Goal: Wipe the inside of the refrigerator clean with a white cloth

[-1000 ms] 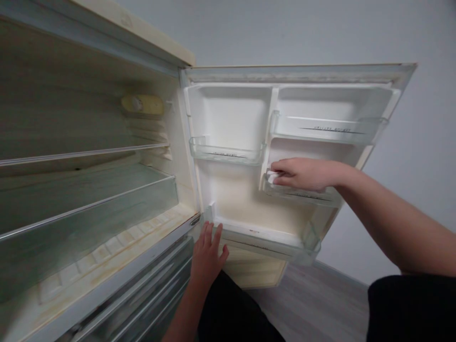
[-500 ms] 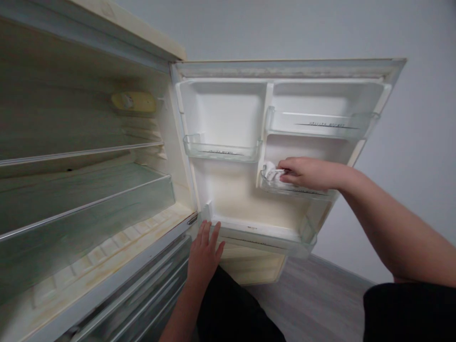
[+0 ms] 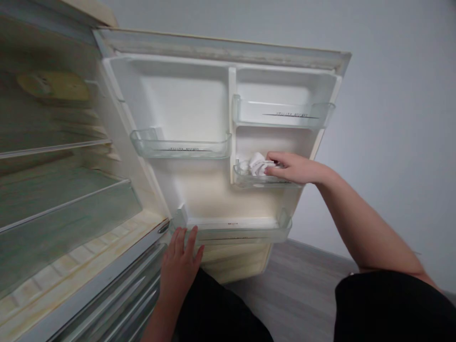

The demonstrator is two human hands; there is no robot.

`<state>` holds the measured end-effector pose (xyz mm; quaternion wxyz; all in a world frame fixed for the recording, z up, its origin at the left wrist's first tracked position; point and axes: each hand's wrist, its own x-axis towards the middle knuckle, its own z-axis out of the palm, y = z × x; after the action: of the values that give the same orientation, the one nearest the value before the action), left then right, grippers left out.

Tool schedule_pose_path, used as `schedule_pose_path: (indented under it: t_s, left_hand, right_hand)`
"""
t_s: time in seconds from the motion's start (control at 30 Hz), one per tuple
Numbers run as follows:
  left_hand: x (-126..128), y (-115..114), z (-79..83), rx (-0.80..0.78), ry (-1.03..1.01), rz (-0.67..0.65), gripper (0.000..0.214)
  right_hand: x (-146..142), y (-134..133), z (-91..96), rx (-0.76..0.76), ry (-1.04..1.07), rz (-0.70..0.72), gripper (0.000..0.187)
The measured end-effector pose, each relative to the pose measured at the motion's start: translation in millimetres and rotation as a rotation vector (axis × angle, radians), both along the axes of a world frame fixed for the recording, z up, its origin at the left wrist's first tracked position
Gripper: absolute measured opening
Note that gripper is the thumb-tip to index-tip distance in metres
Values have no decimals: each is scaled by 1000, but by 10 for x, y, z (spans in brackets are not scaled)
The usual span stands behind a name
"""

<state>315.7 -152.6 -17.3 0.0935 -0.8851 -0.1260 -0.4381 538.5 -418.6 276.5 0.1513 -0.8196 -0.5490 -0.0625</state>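
A crumpled white cloth (image 3: 257, 165) is pinched in my right hand (image 3: 294, 167), inside the lower right bin (image 3: 245, 181) of the open fridge door (image 3: 199, 194). My left hand (image 3: 181, 259) rests with fingers spread on the front of the long bottom door bin (image 3: 235, 236), close to the hinge side. Two more clear bins, the left one (image 3: 181, 148) and the upper right one (image 3: 281, 114), are fixed higher on the door. Part of the cloth is hidden by my fingers.
At left the fridge compartment (image 3: 149, 209) stands open, with a glass shelf edge (image 3: 57, 148), a clear drawer (image 3: 71, 228) and a yellowed lamp cover (image 3: 53, 85). Below are freezer drawers (image 3: 117, 294) and an open lower door (image 3: 235, 263). A wall (image 3: 392, 118) lies behind the door.
My view has turned right, so the fridge and door sit further left. My right hand and the cloth remain in the same bin, shifted slightly along it. My left hand stays on the bottom bin.
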Motion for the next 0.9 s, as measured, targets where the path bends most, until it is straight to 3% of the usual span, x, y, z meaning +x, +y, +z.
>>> schedule_pose_path:
  t_s: [0.13, 0.3, 0.47, 0.7, 0.9]
  left_hand:
    - [-6, -22, 20, 3, 3, 14, 63]
    - [-8, -38, 12, -39, 7, 22, 61]
    - [-13, -50, 22, -22, 19, 37, 56]
    - [-17, -56, 43, 20, 29, 68, 53]
    - [-24, -43, 42, -2, 45, 66, 54]
  right_hand:
    - [30, 28, 75, -63, -22, -45, 28]
    - [-28, 55, 148, -162, -260, -207, 22]
    - [-61, -52, 119, -67, -445, -405, 28]
    - [-115, -129, 130, -250, -423, -308, 22]
    - [-208, -21, 166, -225, -292, -193, 21]
